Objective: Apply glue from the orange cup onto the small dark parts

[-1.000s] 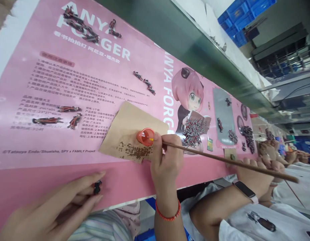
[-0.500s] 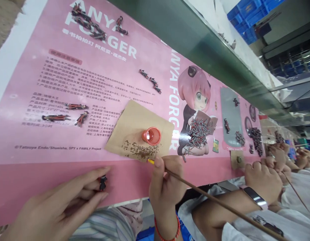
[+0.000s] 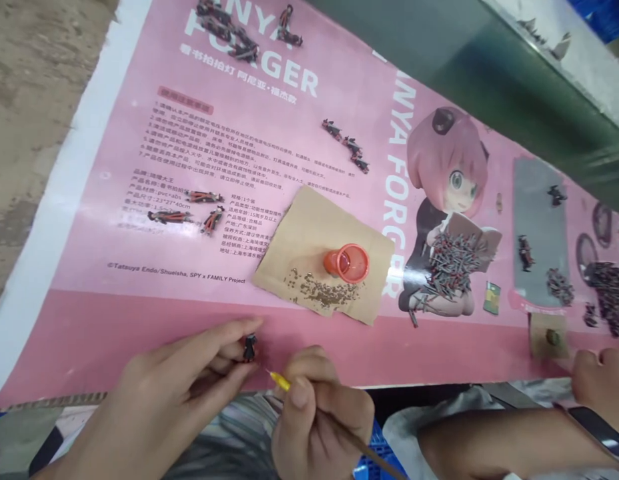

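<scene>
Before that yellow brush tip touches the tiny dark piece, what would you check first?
1. Left hand pinches the small dark piece between its fingertips: ok.
2. Right hand grips the brush: ok.
3. Yellow paint on the brush tip: ok.
4. Tip touching the piece: not ok, a gap remains.
5. Orange paint cap upright on the brown paper: ok.
6. Which side of the piece faces the brush: cannot tell.

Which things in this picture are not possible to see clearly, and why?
Head view:
- Small dark part: pinched by left hand fingers; too small to identify.
- Brush: handle cut off by bottom edge; right hand covers its middle.
- Orange cup: contents unclear.
- Pink sheet small print: too fine to read.
- Neighbour's hand: cut by right edge.
</scene>
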`<state>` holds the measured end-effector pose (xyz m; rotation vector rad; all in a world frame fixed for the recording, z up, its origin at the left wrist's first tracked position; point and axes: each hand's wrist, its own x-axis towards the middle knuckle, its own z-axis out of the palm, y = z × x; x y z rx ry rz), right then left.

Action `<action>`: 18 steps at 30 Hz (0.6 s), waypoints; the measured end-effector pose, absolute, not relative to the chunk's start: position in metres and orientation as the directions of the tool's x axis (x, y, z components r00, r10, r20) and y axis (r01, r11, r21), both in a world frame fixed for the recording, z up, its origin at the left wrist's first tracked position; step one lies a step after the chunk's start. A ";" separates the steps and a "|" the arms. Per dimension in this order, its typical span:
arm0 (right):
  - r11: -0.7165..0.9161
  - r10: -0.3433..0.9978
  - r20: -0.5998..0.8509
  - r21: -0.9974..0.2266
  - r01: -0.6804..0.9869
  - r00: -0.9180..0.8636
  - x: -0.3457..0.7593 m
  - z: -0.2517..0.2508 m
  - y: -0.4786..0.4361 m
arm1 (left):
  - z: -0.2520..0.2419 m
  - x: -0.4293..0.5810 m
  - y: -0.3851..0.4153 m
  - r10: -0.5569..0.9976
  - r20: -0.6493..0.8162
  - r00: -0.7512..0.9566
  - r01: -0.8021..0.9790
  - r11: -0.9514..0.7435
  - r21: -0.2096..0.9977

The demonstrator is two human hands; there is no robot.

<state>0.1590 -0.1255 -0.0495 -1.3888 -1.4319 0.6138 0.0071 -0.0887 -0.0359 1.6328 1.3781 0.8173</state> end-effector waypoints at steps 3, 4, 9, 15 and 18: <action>0.253 0.917 0.356 -0.868 0.426 0.180 0.160 -0.048 -0.119 | -0.025 0.011 -0.078 0.982 0.012 0.190 0.396 -0.088 0.914; 0.249 0.921 0.352 -0.863 0.439 0.169 0.161 -0.046 -0.117 | -0.024 0.011 -0.077 0.981 0.006 0.194 0.399 -0.084 0.913; 0.220 0.939 0.321 -0.838 0.500 0.125 0.164 -0.040 -0.114 | -0.026 0.008 -0.080 0.982 0.021 0.188 0.451 -0.106 0.886; 0.222 0.939 0.326 -0.820 0.528 0.113 0.163 -0.038 -0.115 | -0.026 0.006 -0.084 0.990 0.016 0.142 0.474 -0.082 0.877; 0.230 0.943 0.323 -0.808 0.543 0.082 0.165 -0.033 -0.112 | -0.026 0.006 -0.083 0.995 -0.047 0.093 0.432 0.002 0.902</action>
